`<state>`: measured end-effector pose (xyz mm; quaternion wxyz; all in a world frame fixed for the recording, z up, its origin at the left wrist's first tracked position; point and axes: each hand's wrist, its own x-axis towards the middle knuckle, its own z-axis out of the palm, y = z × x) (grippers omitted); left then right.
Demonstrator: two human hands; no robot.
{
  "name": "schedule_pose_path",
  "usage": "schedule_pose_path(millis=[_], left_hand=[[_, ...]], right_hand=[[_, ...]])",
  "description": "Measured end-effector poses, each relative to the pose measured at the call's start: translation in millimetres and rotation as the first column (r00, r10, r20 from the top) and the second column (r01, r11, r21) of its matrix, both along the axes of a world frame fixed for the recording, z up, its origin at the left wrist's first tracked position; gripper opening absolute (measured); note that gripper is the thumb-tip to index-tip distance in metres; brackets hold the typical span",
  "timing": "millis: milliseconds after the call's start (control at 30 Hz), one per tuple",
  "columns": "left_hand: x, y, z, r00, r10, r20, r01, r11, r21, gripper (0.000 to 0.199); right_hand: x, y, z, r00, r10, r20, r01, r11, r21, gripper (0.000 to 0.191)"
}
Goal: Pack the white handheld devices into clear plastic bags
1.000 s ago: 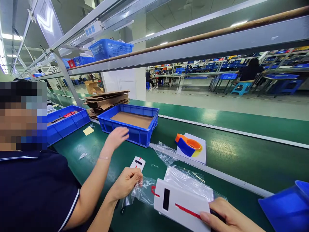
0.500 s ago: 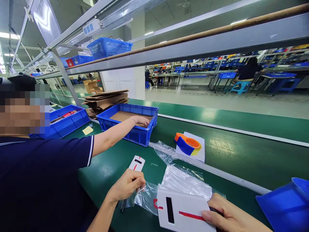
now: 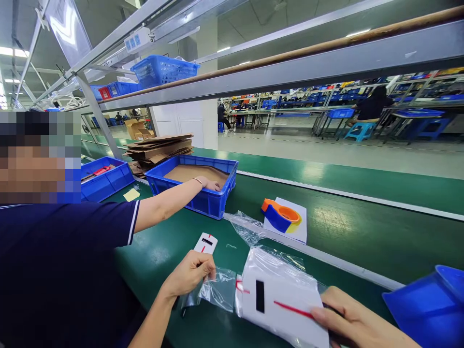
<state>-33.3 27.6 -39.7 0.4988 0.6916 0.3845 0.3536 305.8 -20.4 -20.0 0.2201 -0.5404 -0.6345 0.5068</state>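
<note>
My right hand (image 3: 344,314) grips a flat white panel (image 3: 286,316) with a black rectangular slot and red lines, thumb on its front face. Something dark shows behind the panel between those fingers, too hidden to name. My left hand (image 3: 190,275) is closed, pinching a clear plastic bag (image 3: 221,290) that stretches to the panel's left end. Whether that end lies inside the bag I cannot tell exactly. Behind the panel lies a stack of clear plastic bags (image 3: 275,266). A second white panel (image 3: 206,243) rests on the green bench just beyond my left hand.
A co-worker's arm (image 3: 170,205) reaches into a blue bin (image 3: 205,205) lined with cardboard. An orange and blue tape dispenser (image 3: 282,215) sits on paper beyond the bag stack. A blue container (image 3: 429,304) stands at right, flattened cardboard (image 3: 159,150) behind the bin.
My right hand has shifted the panel slightly right and tilted it. My left hand, still pinching the bag, has moved slightly left. The co-worker's hand has shifted slightly left within the bin.
</note>
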Motion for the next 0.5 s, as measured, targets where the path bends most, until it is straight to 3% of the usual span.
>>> schedule_pose_path(millis=[100,167,233,300,400,500], left_hand=[[10,-5,-4.7,0.997,0.074,0.017,-0.075,0.996,0.052,0.072],[20,-10,-7.8,0.991,0.134,0.011,-0.134,0.970,0.203,0.069],[30,-17,-9.8,0.984,0.177,-0.028,-0.146,0.880,0.451,0.064],[39,-22,-10.5,0.973,0.207,-0.097,-0.092,0.741,0.665,0.061],[49,-26,-10.1,0.951,0.254,-0.176,-0.006,0.587,0.810,0.055],[54,-27,-10.2,0.941,0.270,-0.204,0.048,0.488,0.871,0.050]], right_hand=[[-17,11,0.0,0.999,-0.024,-0.042,0.025,0.999,0.039,0.055],[-36,16,-4.6,0.983,-0.072,-0.166,0.081,0.995,0.049,0.046],[-57,17,-10.4,0.953,-0.107,-0.283,0.116,0.993,0.013,0.048],[-73,15,-14.9,0.937,-0.069,-0.343,0.075,0.997,0.004,0.045],[-89,12,-17.5,0.937,0.047,-0.346,-0.047,0.999,0.008,0.039],[-98,9,-17.9,0.924,0.114,-0.364,-0.112,0.993,0.027,0.035]])
